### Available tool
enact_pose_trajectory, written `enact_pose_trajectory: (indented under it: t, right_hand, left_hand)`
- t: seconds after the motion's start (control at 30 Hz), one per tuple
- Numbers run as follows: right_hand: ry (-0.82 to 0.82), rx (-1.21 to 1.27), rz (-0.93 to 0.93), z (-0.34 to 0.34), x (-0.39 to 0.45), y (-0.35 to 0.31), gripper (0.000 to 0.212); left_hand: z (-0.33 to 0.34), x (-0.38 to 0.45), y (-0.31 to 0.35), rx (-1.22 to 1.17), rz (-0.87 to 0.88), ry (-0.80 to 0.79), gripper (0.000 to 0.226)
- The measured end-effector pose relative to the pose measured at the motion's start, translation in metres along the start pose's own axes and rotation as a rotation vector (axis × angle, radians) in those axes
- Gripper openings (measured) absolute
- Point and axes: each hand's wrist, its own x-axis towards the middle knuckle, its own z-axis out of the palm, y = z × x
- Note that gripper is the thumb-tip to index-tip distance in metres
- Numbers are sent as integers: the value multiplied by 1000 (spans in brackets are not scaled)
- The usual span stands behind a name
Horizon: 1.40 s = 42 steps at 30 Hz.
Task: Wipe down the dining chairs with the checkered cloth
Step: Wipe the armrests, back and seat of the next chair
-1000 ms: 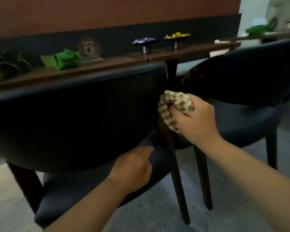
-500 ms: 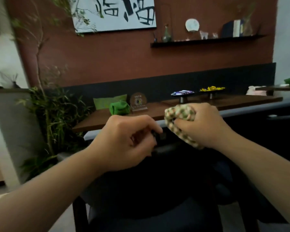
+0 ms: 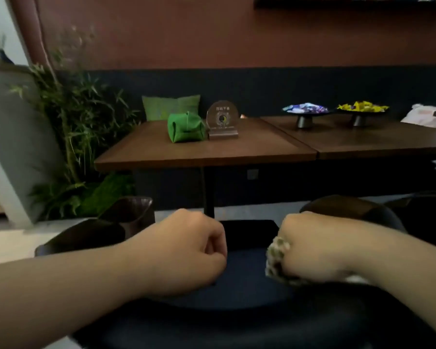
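Note:
A dark blue dining chair (image 3: 247, 278) fills the lower middle of the head view, its curved back rim along the bottom and dark wooden arms at either side. My right hand (image 3: 320, 248) grips the bunched checkered cloth (image 3: 276, 258) just above the right side of the seat; only the cloth's left edge and a strip beneath the hand show. My left hand (image 3: 184, 250) is curled into a fist over the left side of the seat, and nothing is visible in it. The hands are a short gap apart.
Two brown tables (image 3: 207, 152) stand beyond the chair. On them are a folded green napkin (image 3: 185, 127), a round plaque (image 3: 222, 119) and two pedestal dishes of sweets (image 3: 305, 110). A leafy plant (image 3: 71, 127) stands at the left, a second chair (image 3: 425, 212) at the right.
The view has tilted down from the wall toward the chair seat. Both hands have dropped from the chair's back rim to just above the seat, the right still holding the cloth.

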Motion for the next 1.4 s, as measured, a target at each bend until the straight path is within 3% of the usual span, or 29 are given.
enact_pose_trajectory:
  t: [0.1, 0.2, 0.3, 0.37, 0.47, 0.63, 0.93, 1.03, 1.1, 1.2, 1.3, 1.4]
  right_hand:
    - [-19, 88, 53, -2, -2, 1, 22]
    - [91, 271, 149, -2, -5, 1, 19]
    - [361, 361, 190, -4, -9, 3, 27]
    - [569, 467, 107, -6, -14, 4, 29]
    - [722, 640, 13, -9, -20, 3, 22]
    - [730, 766, 22, -13, -22, 4, 6]
    - [700, 734, 23, -16, -21, 2, 20]
    - [609, 726, 70, -16, -18, 1, 26]
    - [418, 667, 160, -12, -14, 1, 27]
    - [140, 472, 286, -2, -3, 3, 31]
    - [-23, 367, 409, 12, 13, 4, 31]
    - [-314, 278, 364, 35, 37, 0, 28]
  left_hand:
    - [0, -5, 4, 43, -63, -23, 11]
    - [-1, -8, 10, 106, -105, -79, 22]
    - [-1, -5, 9, 78, -152, -133, 38]
    - [1, -3, 5, 25, -210, -166, 43]
    - [10, -2, -3, 21, -324, -184, 46]
    - [26, 0, -19, 124, -509, -205, 49]
    - [41, 2, -30, 189, -605, -398, 58]
    - [47, 3, -28, 275, -651, -593, 75]
    - [51, 5, -26, 330, -659, -736, 84]
    - [64, 12, -24, 317, -618, -877, 85]
    - [78, 20, -28, 275, -576, -981, 82]
    - [90, 27, -35, 182, -565, -1084, 80]
